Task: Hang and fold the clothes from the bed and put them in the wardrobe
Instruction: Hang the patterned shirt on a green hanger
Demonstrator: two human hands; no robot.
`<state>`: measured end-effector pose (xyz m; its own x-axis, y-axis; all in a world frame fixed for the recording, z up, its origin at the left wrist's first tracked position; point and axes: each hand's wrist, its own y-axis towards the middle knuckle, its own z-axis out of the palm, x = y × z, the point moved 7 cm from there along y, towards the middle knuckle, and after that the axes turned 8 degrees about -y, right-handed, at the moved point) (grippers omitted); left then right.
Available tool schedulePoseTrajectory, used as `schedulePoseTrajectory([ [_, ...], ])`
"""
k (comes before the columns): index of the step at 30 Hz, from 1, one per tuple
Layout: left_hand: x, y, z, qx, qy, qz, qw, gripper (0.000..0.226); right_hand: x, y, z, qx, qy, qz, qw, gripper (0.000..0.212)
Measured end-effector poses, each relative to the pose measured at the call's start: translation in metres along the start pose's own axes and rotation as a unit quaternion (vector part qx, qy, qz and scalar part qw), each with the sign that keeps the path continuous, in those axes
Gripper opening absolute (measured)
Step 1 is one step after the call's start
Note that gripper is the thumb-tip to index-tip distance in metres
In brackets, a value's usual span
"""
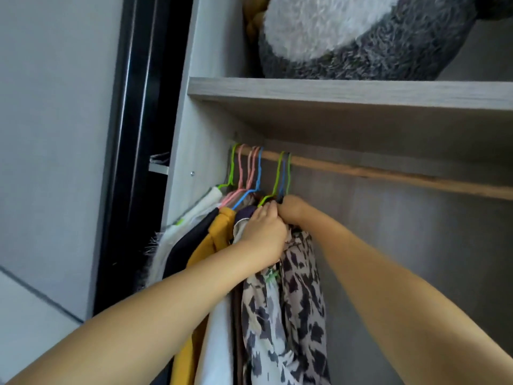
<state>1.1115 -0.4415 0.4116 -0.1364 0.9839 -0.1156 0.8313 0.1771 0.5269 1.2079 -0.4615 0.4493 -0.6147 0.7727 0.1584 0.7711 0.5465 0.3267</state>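
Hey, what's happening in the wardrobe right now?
A person is hanging clothes in the wardrobe. Both hands are up at the top of a black-and-cream patterned garment: the left hand and the right hand work together at its hanger, just under the wooden rail. Its hook is already over the rail. To the left hang more clothes on green, pink and blue hangers, among them a mustard garment. A grey and white plush toy sits on the shelf above.
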Motion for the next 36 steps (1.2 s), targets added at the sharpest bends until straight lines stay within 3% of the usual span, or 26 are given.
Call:
schedulePoseTrajectory([
  [3, 0.029, 0.000, -0.007, -0.002, 0.095, -0.006, 0.995, 0.060, 0.027, 0.021, 0.011, 0.000, 0.046, -0.021, 0.999, 0.041],
  [9, 0.059, 0.006, 0.000, -0.017, 0.187, 0.013, 0.982, 0.054, 0.045, 0.039, 0.025, -0.018, 0.116, -0.066, 0.991, 0.038],
  [17, 0.029, -0.043, 0.021, -0.041, 0.273, 0.075, 0.958, 0.060, -0.038, -0.056, 0.053, -0.028, 0.189, -0.021, 0.981, 0.062],
  [22, -0.048, -0.102, 0.065, -0.015, 0.120, 0.233, 0.965, 0.060, -0.141, -0.164, 0.079, -0.067, 0.133, 0.108, 0.983, 0.057],
  [26, -0.124, -0.152, 0.121, 0.076, -0.057, 0.288, 0.953, 0.050, -0.206, -0.285, 0.094, -0.065, 0.059, 0.211, 0.974, 0.056],
  [31, -0.241, -0.232, 0.169, 0.142, -0.212, 0.370, 0.893, 0.044, -0.253, -0.468, 0.100, -0.061, -0.002, 0.340, 0.938, 0.050],
  [36, -0.350, -0.349, 0.185, 0.218, -0.295, 0.469, 0.803, 0.039, -0.277, -0.663, 0.111, 0.026, -0.047, 0.494, 0.868, 0.037],
])
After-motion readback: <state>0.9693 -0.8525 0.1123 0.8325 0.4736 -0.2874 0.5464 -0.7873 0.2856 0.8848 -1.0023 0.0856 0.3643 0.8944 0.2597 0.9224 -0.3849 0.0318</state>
